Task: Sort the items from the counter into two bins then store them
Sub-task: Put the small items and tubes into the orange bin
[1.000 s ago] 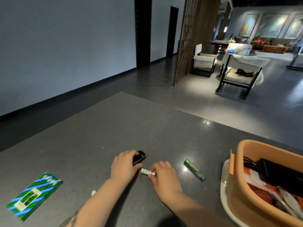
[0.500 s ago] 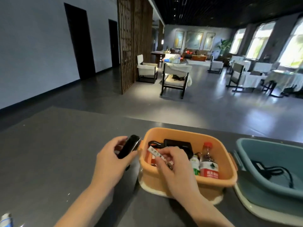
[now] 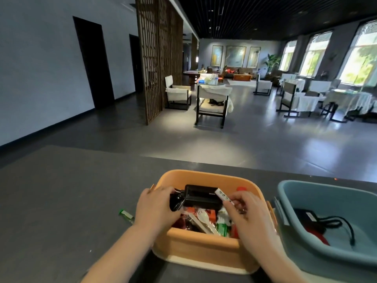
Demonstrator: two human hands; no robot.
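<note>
An orange bin (image 3: pixel 204 248) stands on the dark counter (image 3: pixel 61 201), full of items: a black box (image 3: pixel 201 196), a plastic spoon, a red-capped bottle and packets. Both my hands are over it. My left hand (image 3: pixel 157 209) grips a small black glossy device (image 3: pixel 176 202) at the bin's left side. My right hand (image 3: pixel 248 219) pinches a small white tube with green marks (image 3: pixel 223 196) above the black box. To the right sits a blue bin (image 3: pixel 326 193) holding a black adapter with a cable (image 3: pixel 324 221).
A green lighter (image 3: pixel 126 215) lies on the counter just left of the orange bin. Beyond the counter's far edge is an open lounge floor with chairs, tables and a wooden lattice screen.
Both hands picked the black device and the white tube off the counter and carried them right, over the orange bin. My view swung right, bringing the blue bin into sight.
</note>
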